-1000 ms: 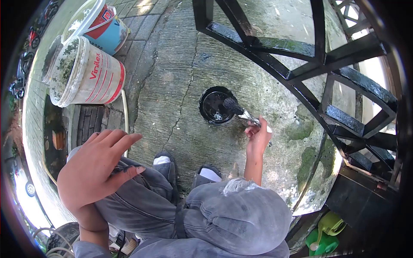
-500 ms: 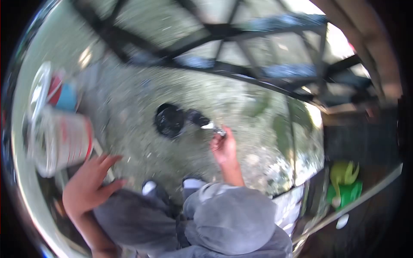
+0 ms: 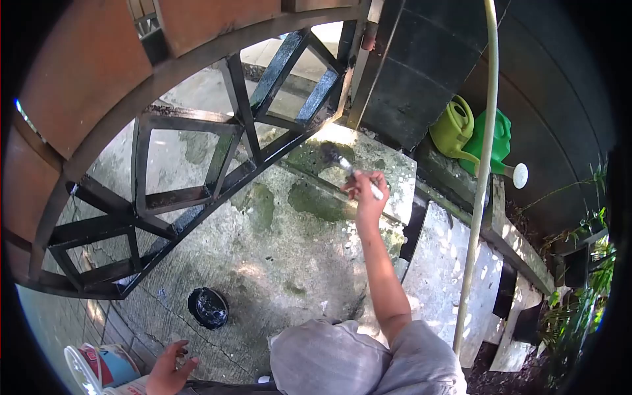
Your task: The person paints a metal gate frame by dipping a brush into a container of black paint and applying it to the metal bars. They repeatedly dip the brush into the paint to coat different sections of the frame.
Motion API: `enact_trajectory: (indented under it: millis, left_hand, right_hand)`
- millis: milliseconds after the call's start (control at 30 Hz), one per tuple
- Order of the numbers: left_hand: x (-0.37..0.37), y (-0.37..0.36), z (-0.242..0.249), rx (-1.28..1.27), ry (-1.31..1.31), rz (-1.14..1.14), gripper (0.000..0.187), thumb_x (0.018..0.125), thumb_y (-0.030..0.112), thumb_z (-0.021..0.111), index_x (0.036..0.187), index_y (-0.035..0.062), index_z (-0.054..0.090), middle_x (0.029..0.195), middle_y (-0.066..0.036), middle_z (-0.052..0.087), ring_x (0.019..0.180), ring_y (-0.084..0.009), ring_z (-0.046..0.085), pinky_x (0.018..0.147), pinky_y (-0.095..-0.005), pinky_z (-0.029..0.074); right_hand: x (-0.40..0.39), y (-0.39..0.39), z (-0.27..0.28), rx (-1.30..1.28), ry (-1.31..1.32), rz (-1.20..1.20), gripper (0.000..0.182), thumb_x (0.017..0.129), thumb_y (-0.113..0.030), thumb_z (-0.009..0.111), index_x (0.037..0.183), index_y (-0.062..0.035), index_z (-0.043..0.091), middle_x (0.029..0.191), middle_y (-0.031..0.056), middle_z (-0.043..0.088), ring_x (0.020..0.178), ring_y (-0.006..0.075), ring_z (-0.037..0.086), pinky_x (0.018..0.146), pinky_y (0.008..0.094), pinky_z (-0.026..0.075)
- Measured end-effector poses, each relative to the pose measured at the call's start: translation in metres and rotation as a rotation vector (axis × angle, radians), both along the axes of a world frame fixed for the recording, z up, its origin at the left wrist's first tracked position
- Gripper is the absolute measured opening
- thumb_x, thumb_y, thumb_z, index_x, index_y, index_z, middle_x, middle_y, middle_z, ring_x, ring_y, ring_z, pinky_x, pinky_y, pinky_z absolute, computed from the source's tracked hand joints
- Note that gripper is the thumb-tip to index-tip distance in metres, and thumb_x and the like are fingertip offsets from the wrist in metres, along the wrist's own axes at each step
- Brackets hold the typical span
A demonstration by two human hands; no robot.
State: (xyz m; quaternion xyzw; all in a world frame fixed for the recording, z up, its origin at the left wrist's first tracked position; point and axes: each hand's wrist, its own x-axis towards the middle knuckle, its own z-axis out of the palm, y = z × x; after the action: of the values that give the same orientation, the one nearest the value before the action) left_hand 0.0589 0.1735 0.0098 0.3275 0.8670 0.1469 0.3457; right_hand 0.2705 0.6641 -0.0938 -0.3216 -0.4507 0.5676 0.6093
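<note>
A paintbrush [image 3: 345,163] with dark, paint-covered bristles and a pale handle is pinched in my right hand [image 3: 366,195]. Its bristles point up and left, close to the lower right end of the black metal gate frame [image 3: 227,191]. My left hand [image 3: 170,372] rests low at the left, fingers bent and apart, with nothing in it. Beside that hand stands a bucket [image 3: 117,366] with blue and red on its side. On the concrete between my hands sits a round black bowl [image 3: 209,308] with wet dark paint in it.
Brown panels [image 3: 85,72] top the gate. A long pale pole [image 3: 479,197] stands upright at my right. Behind it are a yellow-green watering can [image 3: 453,125] and a green one [image 3: 490,141]. Potted plants [image 3: 586,289] line the right edge. Stone slabs [image 3: 441,263] lie below.
My view has swung right and toward the gate. My right hand has carried the paintbrush from beside the black bowl up to the gate's lower right end. The left hand stays near the buckets.
</note>
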Motion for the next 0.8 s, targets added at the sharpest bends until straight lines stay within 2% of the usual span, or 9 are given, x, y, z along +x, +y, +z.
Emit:
enact_trajectory:
  millis: [100,200,300,333,400,467,600,700,800]
  left_hand:
    - [-0.012,-0.004,0.006,-0.300,-0.201,-0.094,0.054,0.102,0.030,0.045,0.149,0.0036,0.038,0.143,-0.018,0.052,0.124,-0.0315,0.054,0.107,-0.0426,0.041]
    - [-0.030,-0.061,-0.043,-0.315,0.025,-0.381,0.050,0.102,0.028,0.045,0.149,0.0110,0.041,0.143,-0.017,0.051,0.127,-0.0324,0.052,0.104,-0.0452,0.042]
    - [0.010,0.023,0.031,-0.446,-0.079,-0.027,0.049,0.103,0.030,0.042,0.148,0.0113,0.041,0.146,-0.020,0.047,0.133,-0.0351,0.045,0.102,-0.0493,0.043]
    - [0.009,0.016,0.024,-0.411,-0.036,-0.075,0.048,0.103,0.031,0.043,0.147,0.0113,0.042,0.145,-0.019,0.048,0.131,-0.0347,0.047,0.100,-0.0485,0.045]
    - [0.000,-0.015,-0.004,-0.344,0.051,-0.167,0.048,0.103,0.032,0.043,0.146,0.0113,0.044,0.141,-0.018,0.051,0.128,-0.0341,0.050,0.096,-0.0468,0.048]
    - [-0.007,-0.034,-0.026,-0.282,-0.092,-0.032,0.047,0.104,0.033,0.041,0.147,0.0129,0.041,0.136,-0.016,0.053,0.120,-0.0324,0.053,0.095,-0.0454,0.050]
    - [-0.022,-0.071,-0.068,-0.167,-0.382,0.242,0.045,0.106,0.034,0.036,0.148,0.0160,0.037,0.126,-0.012,0.058,0.104,-0.0290,0.060,0.093,-0.0427,0.052]
    - [-0.046,-0.105,-0.099,-0.235,-0.495,0.298,0.046,0.105,0.033,0.045,0.149,0.0224,0.034,0.127,-0.019,0.057,0.106,-0.0354,0.059,0.093,-0.0499,0.050]
    - [0.010,-0.009,-0.005,-0.129,-0.001,0.072,0.049,0.087,0.025,0.075,0.127,0.0025,0.057,0.093,-0.013,0.068,0.084,-0.0220,0.065,0.075,-0.0334,0.050]
  right_hand:
    - [-0.001,0.049,0.020,0.062,-0.066,-0.104,0.016,0.094,-0.011,0.065,0.088,-0.0065,0.051,0.078,0.0082,0.068,0.063,0.0125,0.067,0.048,0.0213,0.041]
    - [-0.014,0.092,0.039,0.203,-0.019,-0.157,0.017,0.095,-0.013,0.065,0.088,-0.0053,0.052,0.080,0.0079,0.068,0.063,0.0105,0.066,0.048,0.0210,0.040]
    - [-0.032,0.127,0.033,0.170,0.044,-0.141,0.018,0.095,-0.014,0.065,0.088,-0.0042,0.052,0.082,0.0086,0.068,0.063,0.0104,0.066,0.049,0.0215,0.041]
    - [-0.035,0.132,0.022,0.142,0.002,-0.132,0.014,0.094,-0.012,0.066,0.090,-0.0039,0.055,0.081,0.0090,0.068,0.064,0.0144,0.069,0.049,0.0227,0.042]
    - [-0.038,0.136,-0.002,0.137,0.015,-0.124,0.014,0.094,-0.012,0.067,0.090,-0.0040,0.055,0.082,0.0086,0.068,0.065,0.0142,0.069,0.049,0.0220,0.042]
    - [-0.036,0.138,-0.017,0.121,0.018,-0.164,0.015,0.094,-0.011,0.067,0.088,-0.0049,0.055,0.083,0.0081,0.069,0.065,0.0138,0.069,0.048,0.0212,0.042]
    - [-0.039,0.134,0.012,0.146,0.135,-0.209,0.015,0.094,-0.012,0.067,0.088,-0.0061,0.054,0.080,0.0077,0.069,0.065,0.0124,0.068,0.048,0.0204,0.040]
    - [-0.048,0.144,-0.010,0.188,0.040,-0.150,0.016,0.094,-0.012,0.067,0.087,-0.0066,0.054,0.081,0.0079,0.069,0.063,0.0117,0.068,0.048,0.0203,0.039]
    - [-0.035,0.138,-0.020,0.158,0.006,-0.163,0.018,0.094,-0.010,0.066,0.085,-0.0037,0.052,0.082,0.0083,0.067,0.064,0.0120,0.066,0.055,0.0237,0.046]
